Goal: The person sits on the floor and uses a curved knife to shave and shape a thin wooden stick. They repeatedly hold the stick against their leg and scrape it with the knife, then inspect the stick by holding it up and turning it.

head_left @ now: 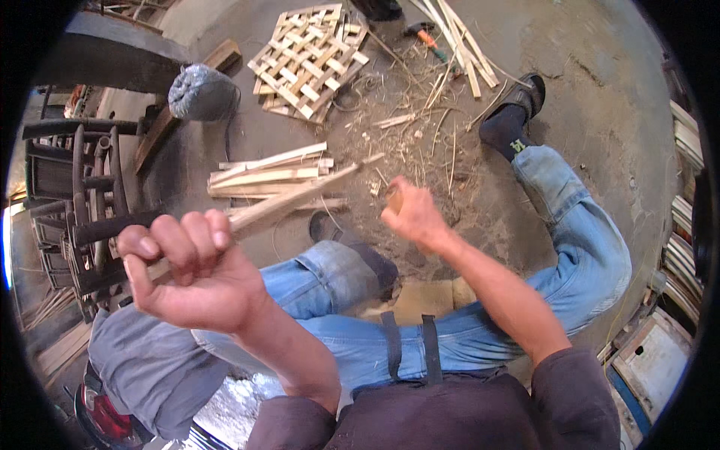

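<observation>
Left hand [191,270] clenched around a long pale bamboo strip [289,199] pointing toward two o'clock; right hand [412,217] grips what may be a wooden knife handle [394,199]. Splitting seems underway; next calls for meeting the strip's end.

Soft, even daylight; faint shadows fall toward 7 o'clock. Fisheye bends the edges, black vignette rings the rim; hands slightly motion-blurred.

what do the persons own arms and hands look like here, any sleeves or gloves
Both hands are bare: no gloves, rings or watch show on the left hand or the right hand. The forearms are uncovered too. Dark, loose sleeves of a dark top are pushed up to around the elbows.
</observation>
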Motion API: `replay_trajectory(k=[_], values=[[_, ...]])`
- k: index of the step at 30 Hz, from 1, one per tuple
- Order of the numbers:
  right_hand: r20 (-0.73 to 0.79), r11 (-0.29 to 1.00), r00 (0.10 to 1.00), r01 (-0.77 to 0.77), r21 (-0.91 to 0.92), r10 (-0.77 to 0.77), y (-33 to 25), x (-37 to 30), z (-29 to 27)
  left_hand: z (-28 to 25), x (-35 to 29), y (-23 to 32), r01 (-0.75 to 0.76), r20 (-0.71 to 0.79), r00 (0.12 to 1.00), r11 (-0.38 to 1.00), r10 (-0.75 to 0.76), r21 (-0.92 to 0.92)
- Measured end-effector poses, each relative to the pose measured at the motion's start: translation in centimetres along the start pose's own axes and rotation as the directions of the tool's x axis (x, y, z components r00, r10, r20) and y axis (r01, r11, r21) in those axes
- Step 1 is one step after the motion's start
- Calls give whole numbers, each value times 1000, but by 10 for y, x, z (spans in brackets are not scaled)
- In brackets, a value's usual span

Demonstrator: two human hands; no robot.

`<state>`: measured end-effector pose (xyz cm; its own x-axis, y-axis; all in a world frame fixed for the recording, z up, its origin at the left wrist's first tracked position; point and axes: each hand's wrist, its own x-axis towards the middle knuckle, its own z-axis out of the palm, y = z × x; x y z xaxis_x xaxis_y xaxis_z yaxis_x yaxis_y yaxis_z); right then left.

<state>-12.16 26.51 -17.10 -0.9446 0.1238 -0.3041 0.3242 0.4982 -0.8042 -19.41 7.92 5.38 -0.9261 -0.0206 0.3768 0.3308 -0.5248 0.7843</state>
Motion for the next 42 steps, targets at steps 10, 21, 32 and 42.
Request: replay_trajectory(k=[10, 21, 32, 42], values=[[15, 996, 997, -69, -64, 70, 5, 10, -17, -19, 7, -84, -50, -332, 933, 965, 137, 258], [248, 989, 966, -45, -141, 79, -26, 21, 13, -28, -5, -144, -92, -391, 898, 956, 201, 278], [265, 989, 953, 143, 39, -148, -14, 23, -3, -34, -17, -139, -126, -193, 957, 908, 218, 400], [363, 987, 918, 138, 86, -160, 2, 51, -16, -29, -22, -139, -142, -117, 972, 911, 201, 387]])
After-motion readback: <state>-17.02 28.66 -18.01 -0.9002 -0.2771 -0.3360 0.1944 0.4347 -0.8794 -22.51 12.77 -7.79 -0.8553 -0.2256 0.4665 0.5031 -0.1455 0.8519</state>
